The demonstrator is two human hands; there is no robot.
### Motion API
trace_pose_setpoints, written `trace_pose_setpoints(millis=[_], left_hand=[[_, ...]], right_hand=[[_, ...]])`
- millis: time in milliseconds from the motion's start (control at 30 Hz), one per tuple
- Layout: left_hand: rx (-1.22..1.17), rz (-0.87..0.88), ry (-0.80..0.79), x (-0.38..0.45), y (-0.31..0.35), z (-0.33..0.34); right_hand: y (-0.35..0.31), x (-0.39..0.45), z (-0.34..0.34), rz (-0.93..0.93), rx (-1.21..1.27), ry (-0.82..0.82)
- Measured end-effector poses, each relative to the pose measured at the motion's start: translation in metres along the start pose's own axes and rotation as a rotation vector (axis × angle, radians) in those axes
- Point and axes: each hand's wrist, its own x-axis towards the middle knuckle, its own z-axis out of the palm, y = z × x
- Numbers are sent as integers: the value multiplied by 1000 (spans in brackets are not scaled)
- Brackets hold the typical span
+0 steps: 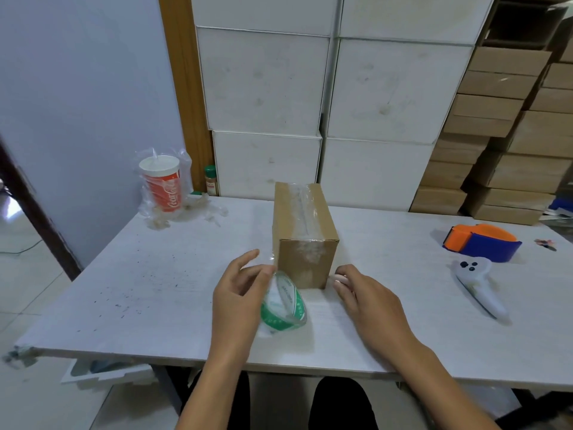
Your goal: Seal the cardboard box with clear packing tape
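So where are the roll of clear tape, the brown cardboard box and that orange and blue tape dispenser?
Roll of clear tape with green print (283, 305), head view, on its printed side.
Brown cardboard box (305, 265), head view, on its near face.
Orange and blue tape dispenser (483, 243), head view, on its blue body.

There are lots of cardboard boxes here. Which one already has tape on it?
The small brown box standing alone on the white table, just beyond the hands. Shiny clear tape runs along its top and front; the others are stacked behind the table.

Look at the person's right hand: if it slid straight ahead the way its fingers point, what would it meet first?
Most likely the cardboard box: the right hand points up-left at its near lower corner, fingertips apparently just short, though depth is uncertain.
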Motion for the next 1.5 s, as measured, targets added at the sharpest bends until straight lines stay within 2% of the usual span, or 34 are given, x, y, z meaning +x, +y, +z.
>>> trace_pose_setpoints(millis=[100, 300, 467, 767, 1000, 1133, 1233, 1367, 1500], left_hand=[[56, 0, -39, 6, 3, -25], [381, 42, -194, 25, 7, -79], [589, 83, -318, 39, 4, -108], [704, 157, -377, 50, -1, -113], [714, 180, -450, 53, 18, -117], [721, 279, -454, 57, 32, -102], [713, 444, -404, 57, 42, -71], [769, 662, -417, 57, 48, -17], [902, 744, -425, 62, 39, 16]], right_hand=[[3, 0, 3, 15, 28, 16], [16, -4, 6, 13, 32, 3], [30, 1, 13, 56, 32, 107], [37, 3, 23, 66, 37, 118], [34, -2, 16, 67, 86, 48], [24, 2, 5, 111, 149, 78], [5, 12, -11, 13, 292, 161], [-17, 28, -20, -117, 384, 180], [-24, 43, -13, -155, 371, 126]])
